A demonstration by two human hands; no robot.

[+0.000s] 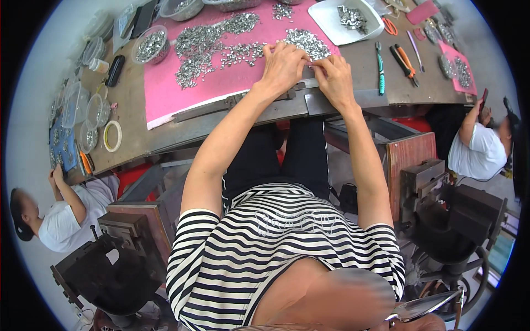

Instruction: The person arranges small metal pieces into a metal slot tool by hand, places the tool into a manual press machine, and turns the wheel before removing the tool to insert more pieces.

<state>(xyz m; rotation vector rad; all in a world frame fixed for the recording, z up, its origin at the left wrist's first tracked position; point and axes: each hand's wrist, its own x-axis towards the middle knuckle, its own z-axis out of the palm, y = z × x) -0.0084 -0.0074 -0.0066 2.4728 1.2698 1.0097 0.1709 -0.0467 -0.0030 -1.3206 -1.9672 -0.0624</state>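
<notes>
My left hand [284, 65] and my right hand [334, 77] meet at the near edge of the bench, fingertips pinched close together. Whatever they pinch between them is too small to make out. Just beyond my fingers lies a heap of small shiny metal parts [307, 43]. More of these parts [193, 49] spread in loose piles over the pink sheet [160, 96], left of my hands. Under my fingers, a metal bar [237, 101] runs along the bench edge.
A white tray [326, 25] and a tub of metal parts [151, 47] stand on the bench. To the right lie a green toothbrush [380, 69] and orange-handled pliers [404, 65]. A tape roll [112, 136] lies left. One person [77, 215] sits left, another [480, 146] right.
</notes>
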